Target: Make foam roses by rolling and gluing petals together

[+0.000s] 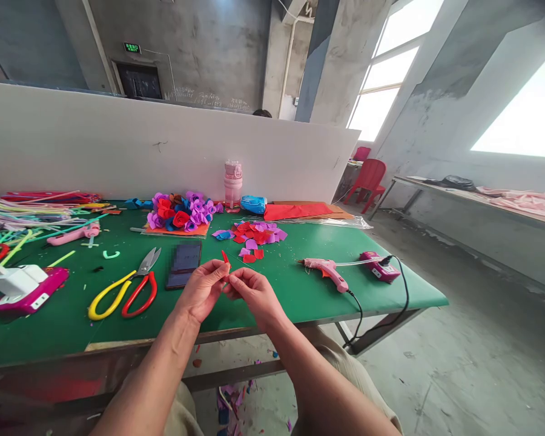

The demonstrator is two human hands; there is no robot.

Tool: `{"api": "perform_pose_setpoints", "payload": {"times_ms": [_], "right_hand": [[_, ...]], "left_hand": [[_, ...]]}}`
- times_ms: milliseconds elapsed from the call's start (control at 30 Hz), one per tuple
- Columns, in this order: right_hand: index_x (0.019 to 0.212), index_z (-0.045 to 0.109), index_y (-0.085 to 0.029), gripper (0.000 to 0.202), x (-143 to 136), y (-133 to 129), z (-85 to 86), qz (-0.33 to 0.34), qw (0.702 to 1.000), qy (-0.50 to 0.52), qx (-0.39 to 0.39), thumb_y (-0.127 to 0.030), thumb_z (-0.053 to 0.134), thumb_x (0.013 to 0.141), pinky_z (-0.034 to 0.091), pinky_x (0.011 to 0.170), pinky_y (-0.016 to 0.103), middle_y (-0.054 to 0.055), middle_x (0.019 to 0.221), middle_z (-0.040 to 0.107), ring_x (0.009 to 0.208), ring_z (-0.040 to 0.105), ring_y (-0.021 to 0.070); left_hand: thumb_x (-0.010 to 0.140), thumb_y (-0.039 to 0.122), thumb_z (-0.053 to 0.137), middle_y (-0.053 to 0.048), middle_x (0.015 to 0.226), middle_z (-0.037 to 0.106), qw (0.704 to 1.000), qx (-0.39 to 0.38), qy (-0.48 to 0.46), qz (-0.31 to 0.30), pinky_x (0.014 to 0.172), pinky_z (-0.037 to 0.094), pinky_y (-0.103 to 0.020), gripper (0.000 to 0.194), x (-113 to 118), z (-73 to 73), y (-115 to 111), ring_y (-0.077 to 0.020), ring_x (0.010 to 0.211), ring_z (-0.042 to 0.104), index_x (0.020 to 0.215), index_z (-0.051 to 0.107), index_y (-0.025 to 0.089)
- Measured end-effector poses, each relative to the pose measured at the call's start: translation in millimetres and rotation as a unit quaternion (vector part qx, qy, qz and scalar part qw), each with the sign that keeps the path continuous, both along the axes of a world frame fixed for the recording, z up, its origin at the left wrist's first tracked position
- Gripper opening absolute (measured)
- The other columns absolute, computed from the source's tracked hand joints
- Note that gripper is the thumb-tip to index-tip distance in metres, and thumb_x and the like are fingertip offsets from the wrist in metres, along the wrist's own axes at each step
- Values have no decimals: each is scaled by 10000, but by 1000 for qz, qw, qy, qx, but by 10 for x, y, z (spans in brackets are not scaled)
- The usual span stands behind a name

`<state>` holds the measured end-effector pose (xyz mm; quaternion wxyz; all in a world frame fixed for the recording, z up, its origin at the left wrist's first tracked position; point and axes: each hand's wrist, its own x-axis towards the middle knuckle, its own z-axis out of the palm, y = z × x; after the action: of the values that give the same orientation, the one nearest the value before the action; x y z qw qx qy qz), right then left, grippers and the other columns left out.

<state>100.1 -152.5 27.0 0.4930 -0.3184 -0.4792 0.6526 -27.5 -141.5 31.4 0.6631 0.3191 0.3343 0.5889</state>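
Above the table's front edge, my left hand [204, 284] pinches a small rolled red paper petal [226, 257] between thumb and fingertips. The petal's pointed end sticks up. My right hand [249, 289] meets it from the other side, thumb and finger closed at the petal's lower end, which the fingertips hide. Behind my hands lies a pile of loose red, purple and blue petals [258, 233]. A bunch of finished paper roses [181, 212] rests on orange paper to the left. Close to my left wrist are a dark phone [184, 265] and scissors [136, 280] with yellow and red handles.
A pink glue gun [329, 270] lies at right, corded near a magenta power strip [379, 266]. Another power strip [40, 297] and coloured stems [31, 212] fill the left. A pink bottle [233, 184] and red paper [297, 210] stand before the white partition [163, 145].
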Motion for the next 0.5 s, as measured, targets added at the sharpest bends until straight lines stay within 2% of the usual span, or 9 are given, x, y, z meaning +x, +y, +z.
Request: {"api": "perform_pose_setpoints", "payload": {"times_ms": [300,500], "right_hand": [[717,612,-161,359,7,-26,20,11,1000,3,-13,-499,719,664,441,619,240,-4,600,619,579,542,99],[724,610,-156,372,-4,-24,2,25,1000,2,-11,-510,711,673,440,618,238,3,628,635,571,543,92]], "left_hand": [[560,266,826,43,524,541,1000,-3,14,-16,421,383,-216,285,13,58,-30,-72,420,468,616,575,143],[573,272,823,60,488,512,999,-13,15,-30,381,350,-197,309,44,37,-42,-66,377,444,636,543,157]]}}
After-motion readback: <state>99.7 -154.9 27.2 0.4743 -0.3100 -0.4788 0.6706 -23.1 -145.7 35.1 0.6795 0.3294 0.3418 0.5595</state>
